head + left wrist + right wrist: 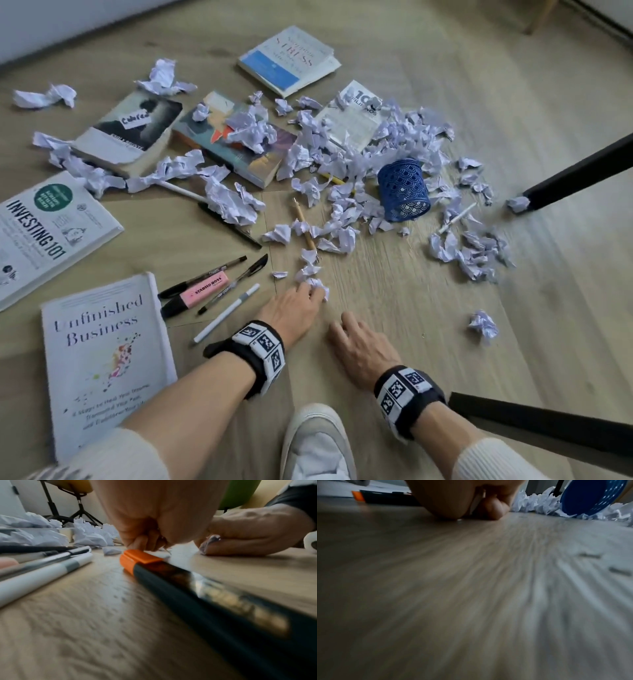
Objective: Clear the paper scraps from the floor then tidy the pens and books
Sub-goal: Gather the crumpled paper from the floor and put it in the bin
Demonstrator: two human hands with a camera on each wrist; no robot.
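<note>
Crumpled white paper scraps [356, 154] litter the wood floor around a tipped blue mesh pen cup [404, 192] [590, 497]. My left hand [313, 291] [144, 543] curls its fingers on a small paper scrap [318, 286] at the near end of the trail. My right hand [337, 329] [223, 545] [488, 511] rests on the floor beside it, fingers curled round another scrap [210, 540]. An orange highlighter [142, 558] [358, 496] lies under my left wrist. A pink highlighter [202, 291], a white pen [226, 313] and black pens lie to the left.
Books lie on the left: "Unfinished Business" [102, 359], "Investing 101" [44, 233], and others [287, 58] further back under scraps. Black chair legs [575, 174] [541, 421] cross the right side. A lone scrap [483, 323] sits to the right. My white shoe [315, 442] is near.
</note>
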